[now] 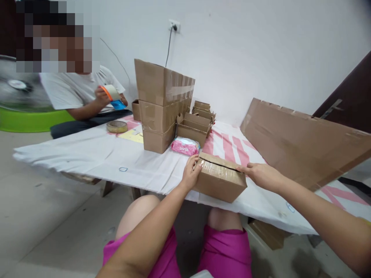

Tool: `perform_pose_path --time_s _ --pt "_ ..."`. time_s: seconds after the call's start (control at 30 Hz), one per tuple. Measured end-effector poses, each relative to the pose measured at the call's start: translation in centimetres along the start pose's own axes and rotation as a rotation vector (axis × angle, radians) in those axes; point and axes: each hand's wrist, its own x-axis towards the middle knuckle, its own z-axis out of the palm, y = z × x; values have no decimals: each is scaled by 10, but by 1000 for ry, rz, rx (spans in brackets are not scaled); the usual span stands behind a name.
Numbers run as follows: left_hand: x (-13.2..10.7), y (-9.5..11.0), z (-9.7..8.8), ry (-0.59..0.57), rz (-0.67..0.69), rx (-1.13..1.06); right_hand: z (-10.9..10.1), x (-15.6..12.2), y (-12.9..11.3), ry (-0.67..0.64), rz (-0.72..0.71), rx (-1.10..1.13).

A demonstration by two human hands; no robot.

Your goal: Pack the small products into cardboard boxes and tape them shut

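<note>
In front of me at the table's edge sits a small brown cardboard box (222, 181). A dark gap runs along its top, beside a strip of shiny clear tape. My left hand (191, 172) is closed round the box's left end, thumb on the near side and fingers over the top corner. At the right end, my right hand (262, 175) grips the top edge with its fingertips; part of its grasp is hidden. Just behind the box lies a pink packet (185, 146), apart from both hands.
Taped cardboard boxes (155, 119) stand stacked beyond the packet, with open boxes (194, 127) to their right. A big cardboard sheet (301, 143) leans at the right. Across the table, a person (75, 88) holds a tape dispenser (113, 96). A tape roll (117, 126) lies nearby.
</note>
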Motion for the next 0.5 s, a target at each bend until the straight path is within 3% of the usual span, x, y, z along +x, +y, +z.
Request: perform_pose_path --time_s 0.13,0.3,0.43,0.5 --pt "1 2 2 10 -17 -21 24 -24 18 101 55 121" --pt "1 5 3 10 -79 -97 92 -43 35 276 230 317" --pt "-2 11 6 30 -153 -228 153 -54 36 198 320 390" --pt "-4 15 8 -12 -255 -358 175 -58 31 127 321 398"
